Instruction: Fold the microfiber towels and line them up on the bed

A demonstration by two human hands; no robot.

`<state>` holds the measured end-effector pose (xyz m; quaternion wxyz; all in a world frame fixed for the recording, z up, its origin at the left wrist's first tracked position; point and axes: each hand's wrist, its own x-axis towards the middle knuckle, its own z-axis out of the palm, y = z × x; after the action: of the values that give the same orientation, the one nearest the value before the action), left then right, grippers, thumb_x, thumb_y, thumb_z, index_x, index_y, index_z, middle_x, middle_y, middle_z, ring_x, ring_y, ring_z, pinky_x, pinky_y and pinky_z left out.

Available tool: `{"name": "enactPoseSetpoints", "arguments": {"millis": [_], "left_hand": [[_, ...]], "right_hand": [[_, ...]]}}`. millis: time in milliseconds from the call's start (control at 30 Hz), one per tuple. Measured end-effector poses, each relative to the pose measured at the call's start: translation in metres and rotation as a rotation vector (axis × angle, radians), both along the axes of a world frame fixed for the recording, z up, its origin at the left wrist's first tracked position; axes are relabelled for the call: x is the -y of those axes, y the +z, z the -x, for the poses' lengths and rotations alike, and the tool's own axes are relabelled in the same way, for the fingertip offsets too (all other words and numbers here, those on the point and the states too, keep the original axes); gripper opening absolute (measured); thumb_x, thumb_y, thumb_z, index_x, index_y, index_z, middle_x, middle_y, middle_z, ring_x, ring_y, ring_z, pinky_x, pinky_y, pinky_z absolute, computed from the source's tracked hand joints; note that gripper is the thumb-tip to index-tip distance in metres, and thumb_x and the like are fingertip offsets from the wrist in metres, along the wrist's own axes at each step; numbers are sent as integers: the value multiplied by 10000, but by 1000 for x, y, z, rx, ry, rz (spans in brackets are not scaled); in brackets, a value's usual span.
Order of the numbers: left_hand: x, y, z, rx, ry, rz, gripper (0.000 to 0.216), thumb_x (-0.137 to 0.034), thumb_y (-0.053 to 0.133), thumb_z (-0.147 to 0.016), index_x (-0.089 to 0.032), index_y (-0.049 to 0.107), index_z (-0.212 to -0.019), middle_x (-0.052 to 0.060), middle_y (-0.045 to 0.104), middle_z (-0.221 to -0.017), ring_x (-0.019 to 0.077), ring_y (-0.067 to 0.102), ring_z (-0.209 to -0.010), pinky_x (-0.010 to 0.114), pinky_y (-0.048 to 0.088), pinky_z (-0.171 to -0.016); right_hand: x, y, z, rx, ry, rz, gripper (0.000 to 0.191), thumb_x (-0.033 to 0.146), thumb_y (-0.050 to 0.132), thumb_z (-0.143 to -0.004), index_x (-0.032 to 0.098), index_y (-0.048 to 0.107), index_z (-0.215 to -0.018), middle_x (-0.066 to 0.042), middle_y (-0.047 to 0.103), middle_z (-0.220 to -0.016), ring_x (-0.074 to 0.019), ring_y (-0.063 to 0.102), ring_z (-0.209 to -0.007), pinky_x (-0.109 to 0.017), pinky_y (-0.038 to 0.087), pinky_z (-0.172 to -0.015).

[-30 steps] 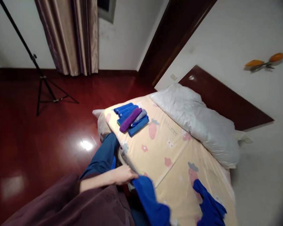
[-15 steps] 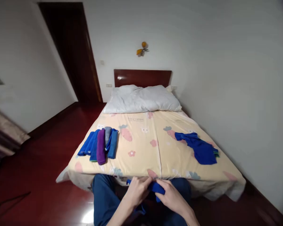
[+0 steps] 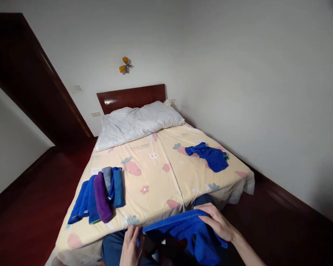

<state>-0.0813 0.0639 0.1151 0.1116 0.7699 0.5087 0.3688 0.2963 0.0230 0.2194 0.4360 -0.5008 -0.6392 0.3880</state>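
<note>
Your blue towel (image 3: 188, 231) stretches between your hands at the bed's near edge, top hem taut, rest drooping.

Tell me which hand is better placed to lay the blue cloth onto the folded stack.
Left. The left hand grips the blue cloth on the side nearer the folded towel stack; the right hand is farther away.

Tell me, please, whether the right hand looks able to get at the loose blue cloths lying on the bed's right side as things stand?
Probably not at once: the right hand grips the blue towel with the left hand, and the crumpled blue cloths lie well up the bed. Nothing lies between, though.
</note>
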Motion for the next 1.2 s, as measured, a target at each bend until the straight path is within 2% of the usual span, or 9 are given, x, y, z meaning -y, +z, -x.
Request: {"name": "enactPoseSetpoints", "arguments": {"millis": [167, 267, 367, 467, 600, 733, 933, 1067, 1200], "left_hand": [[-9, 4, 44, 83, 354, 25, 414, -530, 437, -955, -215, 693, -870, 78, 746, -887, 243, 739, -794, 328, 594, -702], [-8, 25, 66, 181, 471, 121, 450, -614, 461, -940, -231, 667, -826, 44, 759, -795, 237, 735, -727, 298, 575, -643], [-3, 57, 44, 350, 273, 174, 475, -674, 572, -894, -213, 684, -896, 66, 771, -885, 247, 747, -852, 311, 603, -783], [1, 88, -20, 407, -70, 254, 451, -607, 590, -925, -188, 709, -1040, 122, 756, -1068, 268, 737, -984, 355, 609, -859], [-3, 104, -92, 277, -431, 347, 356, -458, 579, -979, -195, 696, -1188, 142, 722, -1189, 270, 701, -1089, 397, 578, -970], [-8, 88, -99, 258, -430, 341, 336, -414, 489, -1019, -188, 713, -1127, 136, 738, -1100, 257, 713, -1027, 388, 592, -932], [-5, 32, -37, 138, -242, 301, 329, -359, 509, -956, -204, 751, -1118, 129, 746, -1111, 272, 729, -1053, 380, 600, -941], [0, -2, 17, 64, 20, 227, 365, -359, 531, -869, -208, 771, -1099, 104, 759, -1143, 279, 738, -1055, 358, 608, -912], [10, -6, 57, 77, 359, 61, 360, -391, 514, -881, -202, 785, -1024, 77, 781, -1006, 234, 754, -842, 299, 603, -756]], "right_hand": [[3, -27, -28, -482, -566, 53, 503, 700, 814, -658, 224, 761, -811, -70, 747, -849, -278, 699, -871, -397, 575, -819], [2, -20, -32, -656, -717, 93, 544, 710, 845, -602, 229, 756, -842, -60, 755, -862, -269, 704, -863, -392, 583, -797], [0, 1, -11, -447, -530, 91, 487, 679, 797, -710, 201, 753, -796, -49, 741, -789, -227, 675, -771, -335, 563, -733], [-4, 18, 35, -84, -180, 75, 400, 539, 643, -922, 183, 757, -782, -40, 729, -734, -192, 637, -712, -300, 534, -739], [-9, 26, 85, 170, 40, 2, 266, 347, 596, -985, 189, 782, -880, -36, 753, -789, -171, 655, -715, -257, 503, -760], [-11, 30, 81, 128, 82, -26, 282, 343, 552, -1030, 214, 803, -1038, -32, 788, -922, -181, 722, -811, -245, 510, -791], [1, 22, 58, 159, 134, 78, 305, 405, 578, -1019, 222, 821, -1045, -9, 794, -905, -199, 740, -810, -240, 514, -755], [7, 9, 51, 130, 83, 119, 338, 437, 576, -1010, 209, 823, -1035, -19, 793, -916, -206, 730, -818, -257, 528, -790], [1, -3, 37, 89, -44, 131, 401, 480, 549, -1004, 182, 812, -1059, -50, 791, -926, -237, 726, -854, -297, 557, -794]]}}
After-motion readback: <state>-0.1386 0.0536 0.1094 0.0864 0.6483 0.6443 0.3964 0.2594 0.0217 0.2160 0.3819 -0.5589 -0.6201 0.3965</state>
